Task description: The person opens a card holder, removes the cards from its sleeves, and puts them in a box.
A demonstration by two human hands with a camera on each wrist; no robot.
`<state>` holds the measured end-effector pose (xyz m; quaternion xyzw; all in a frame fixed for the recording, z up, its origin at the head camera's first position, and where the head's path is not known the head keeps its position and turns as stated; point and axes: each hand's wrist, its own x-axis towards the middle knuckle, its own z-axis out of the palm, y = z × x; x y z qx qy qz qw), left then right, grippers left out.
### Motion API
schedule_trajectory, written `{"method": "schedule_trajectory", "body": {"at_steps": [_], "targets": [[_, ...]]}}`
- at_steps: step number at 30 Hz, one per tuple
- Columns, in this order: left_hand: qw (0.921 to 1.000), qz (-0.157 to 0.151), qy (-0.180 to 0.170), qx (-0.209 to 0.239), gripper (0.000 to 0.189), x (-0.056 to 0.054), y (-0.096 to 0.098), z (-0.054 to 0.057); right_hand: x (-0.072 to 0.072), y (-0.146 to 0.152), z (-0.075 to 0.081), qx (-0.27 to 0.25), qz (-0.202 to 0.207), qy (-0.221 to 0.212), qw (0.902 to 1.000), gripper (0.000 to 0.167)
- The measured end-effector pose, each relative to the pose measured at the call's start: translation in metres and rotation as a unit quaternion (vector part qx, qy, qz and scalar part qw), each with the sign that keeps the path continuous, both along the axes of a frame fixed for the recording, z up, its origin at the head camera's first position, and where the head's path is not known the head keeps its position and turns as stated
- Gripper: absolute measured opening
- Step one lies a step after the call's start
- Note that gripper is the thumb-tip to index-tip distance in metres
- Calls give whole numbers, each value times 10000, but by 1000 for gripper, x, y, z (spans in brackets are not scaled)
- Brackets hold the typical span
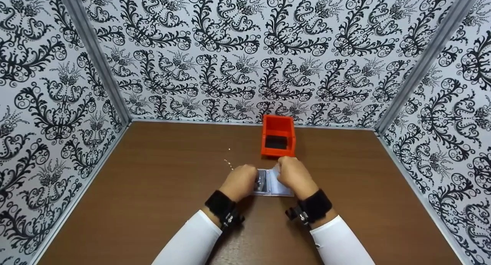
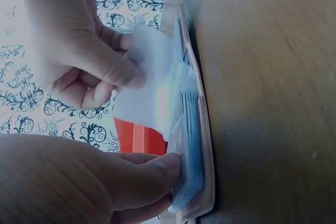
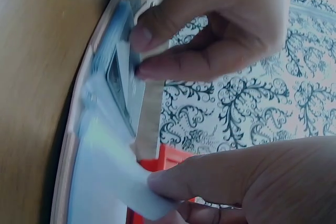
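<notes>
A card holder (image 1: 273,185) with clear plastic sleeves lies spread on the table, its pink-edged cover (image 2: 207,156) underneath. My left hand (image 1: 241,180) is over the left half, thumb and finger pinching at the stacked sleeves (image 2: 193,156). A dark-edged card (image 3: 118,80) shows by its fingertips in the right wrist view; whether it sits fully inside a sleeve I cannot tell. On the other half, my right hand (image 1: 294,176) pinches a translucent sleeve (image 2: 149,77) between thumb and finger, lifting and bending it up from the holder.
An orange open bin (image 1: 279,123) stands just beyond the hands, with something dark (image 1: 276,142) in its lower part. Small pale specks (image 1: 229,163) lie in a line on the brown table (image 1: 161,188), left of the bin. Patterned walls (image 1: 245,65) enclose the back and sides.
</notes>
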<state>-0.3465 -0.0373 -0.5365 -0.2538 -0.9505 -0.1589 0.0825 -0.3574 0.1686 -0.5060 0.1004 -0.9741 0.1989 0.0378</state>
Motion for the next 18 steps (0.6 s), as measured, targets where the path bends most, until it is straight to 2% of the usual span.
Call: {"method": "schedule_trajectory", "body": {"at_steps": [6, 11, 18], "targets": [[9994, 10, 181, -305, 20, 1, 0, 0, -6, 8, 0, 194, -178, -579, 9980, 18], [9994, 33, 156, -320, 21, 0, 1, -1, -9, 13, -2, 253, -265, -991, 9944, 16], [9989, 30, 220, -409, 16, 1, 1, -2, -12, 21, -7, 145, -241, -1191, 9925, 18]]}}
